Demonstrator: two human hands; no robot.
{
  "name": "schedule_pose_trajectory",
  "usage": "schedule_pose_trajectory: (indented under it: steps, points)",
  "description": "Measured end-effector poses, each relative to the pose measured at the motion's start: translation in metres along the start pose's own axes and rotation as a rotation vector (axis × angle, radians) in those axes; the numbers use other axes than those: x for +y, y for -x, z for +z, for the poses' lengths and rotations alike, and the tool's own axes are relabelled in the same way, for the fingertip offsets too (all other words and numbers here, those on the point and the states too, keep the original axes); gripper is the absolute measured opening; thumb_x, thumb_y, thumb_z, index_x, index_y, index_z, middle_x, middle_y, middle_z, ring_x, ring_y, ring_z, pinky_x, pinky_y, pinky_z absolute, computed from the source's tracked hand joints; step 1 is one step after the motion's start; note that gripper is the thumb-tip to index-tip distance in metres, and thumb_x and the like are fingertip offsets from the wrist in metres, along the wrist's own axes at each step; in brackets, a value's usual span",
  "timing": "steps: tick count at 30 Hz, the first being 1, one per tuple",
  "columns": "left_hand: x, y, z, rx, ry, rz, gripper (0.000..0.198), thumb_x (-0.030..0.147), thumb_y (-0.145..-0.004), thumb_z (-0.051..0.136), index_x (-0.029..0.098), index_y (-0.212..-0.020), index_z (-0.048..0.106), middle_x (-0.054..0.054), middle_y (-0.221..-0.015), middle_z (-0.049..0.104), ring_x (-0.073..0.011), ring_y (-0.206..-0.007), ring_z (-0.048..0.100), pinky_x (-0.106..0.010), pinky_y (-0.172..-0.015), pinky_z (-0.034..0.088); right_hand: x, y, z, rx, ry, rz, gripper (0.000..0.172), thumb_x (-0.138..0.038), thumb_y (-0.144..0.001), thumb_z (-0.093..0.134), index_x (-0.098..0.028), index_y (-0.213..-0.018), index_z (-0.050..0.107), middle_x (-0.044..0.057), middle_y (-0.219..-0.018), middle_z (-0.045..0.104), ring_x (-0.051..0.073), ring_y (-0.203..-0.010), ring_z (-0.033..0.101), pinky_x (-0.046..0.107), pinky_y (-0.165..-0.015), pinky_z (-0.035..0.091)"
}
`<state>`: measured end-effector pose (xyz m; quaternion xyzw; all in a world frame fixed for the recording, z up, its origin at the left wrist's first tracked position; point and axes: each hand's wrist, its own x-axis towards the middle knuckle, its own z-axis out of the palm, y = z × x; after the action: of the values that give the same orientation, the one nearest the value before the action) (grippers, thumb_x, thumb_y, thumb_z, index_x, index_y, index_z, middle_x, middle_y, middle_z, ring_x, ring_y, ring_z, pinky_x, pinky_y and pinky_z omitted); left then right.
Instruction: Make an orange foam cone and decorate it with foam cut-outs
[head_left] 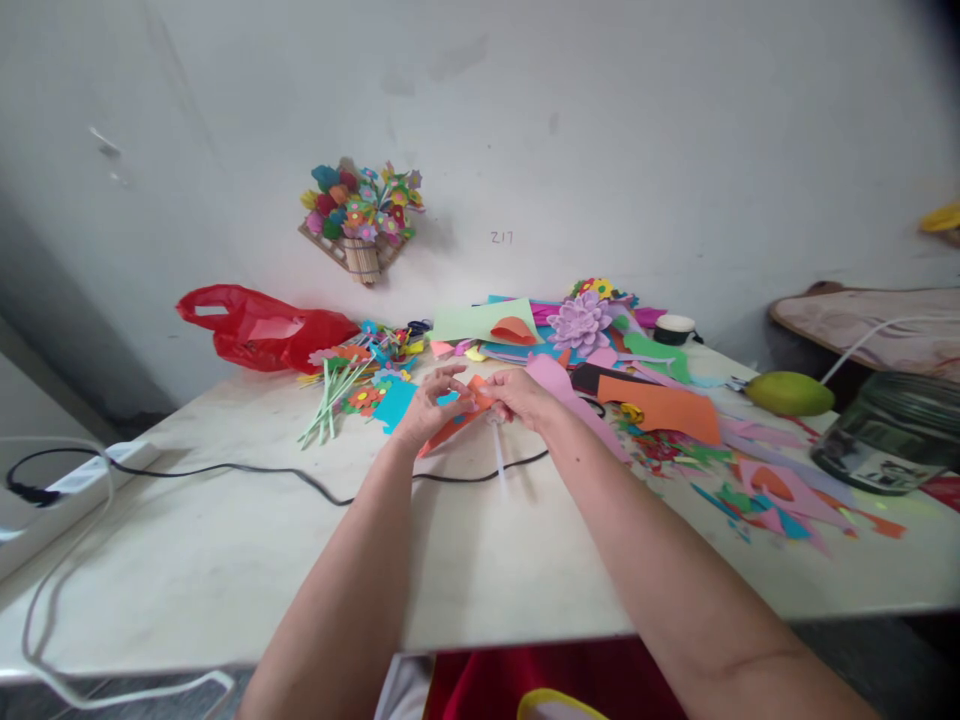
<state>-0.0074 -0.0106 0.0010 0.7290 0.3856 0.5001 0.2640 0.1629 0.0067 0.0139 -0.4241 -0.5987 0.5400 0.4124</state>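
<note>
An orange foam or paper piece (450, 432) is between my two hands, above the middle of the table. My left hand (433, 408) is closed on it from the left, thumb and fingers curved in. My right hand (519, 396) pinches its upper right part. A thin whitish stick (499, 452) slants down just below my right fingers, its lower end blurred; whether those fingers hold it I cannot tell. A blue sheet (394, 402) lies left of my left hand. Close to my right wrist is a pink sheet (574, 400).
A black cable (285, 470) runs from a power strip (82, 480) across the table (225, 560). Green stems (326, 405) and a red bag (262, 328) lie left. Right are an orange sheet (664, 408), colourful scraps (772, 500) and a glass jar (889, 435). A flower basket (362, 255) hangs on the wall.
</note>
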Motion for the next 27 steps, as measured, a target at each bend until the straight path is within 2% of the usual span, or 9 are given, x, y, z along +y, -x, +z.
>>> schedule_pose_trajectory:
  steps: [5, 9, 17, 27]
  points:
    - [0.0035, -0.0002, -0.0012, -0.032, -0.048, 0.012, 0.013, 0.029, -0.063, 0.072, 0.021, -0.071, 0.067, -0.009, -0.122, 0.053, -0.0270, -0.122, 0.042, -0.043, -0.099, 0.033, -0.0026, 0.0033, 0.0006, -0.014, 0.014, -0.013, 0.017, -0.018, -0.073, 0.057, -0.017, -0.059, 0.048, -0.007, -0.031, 0.042, 0.005, -0.025, 0.035, 0.015, -0.029, 0.024]
    - [0.0028, -0.0002, -0.0022, -0.046, -0.067, 0.031, 0.011, 0.030, -0.067, 0.070, 0.020, -0.069, 0.066, -0.009, -0.125, 0.050, -0.0252, -0.122, 0.042, -0.042, -0.104, 0.028, -0.0031, 0.0039, 0.0010, -0.018, 0.026, -0.007, 0.018, -0.018, -0.073, 0.056, -0.017, -0.057, 0.047, -0.008, -0.030, 0.041, 0.005, -0.025, 0.035, 0.015, -0.029, 0.024]
    - [-0.0043, -0.0027, -0.0008, -0.047, -0.083, 0.088, 0.019, 0.036, -0.070, 0.067, 0.017, -0.066, 0.063, -0.011, -0.127, 0.048, -0.0238, -0.116, 0.044, -0.041, -0.099, 0.034, 0.0008, 0.0012, 0.0010, -0.034, 0.015, -0.034, 0.016, -0.018, -0.072, 0.057, -0.017, -0.059, 0.048, -0.007, -0.032, 0.044, 0.005, -0.026, 0.039, 0.015, -0.029, 0.024]
    - [-0.0047, -0.0050, 0.0020, -0.062, -0.160, 0.154, 0.020, 0.035, -0.076, 0.061, 0.018, -0.065, 0.059, -0.011, -0.133, 0.045, -0.0237, -0.122, 0.041, -0.042, -0.100, 0.033, 0.0014, 0.0009, 0.0029, -0.008, 0.028, -0.040, 0.017, -0.016, -0.073, 0.057, -0.017, -0.059, 0.048, -0.008, -0.031, 0.042, 0.005, -0.025, 0.036, 0.015, -0.028, 0.024]
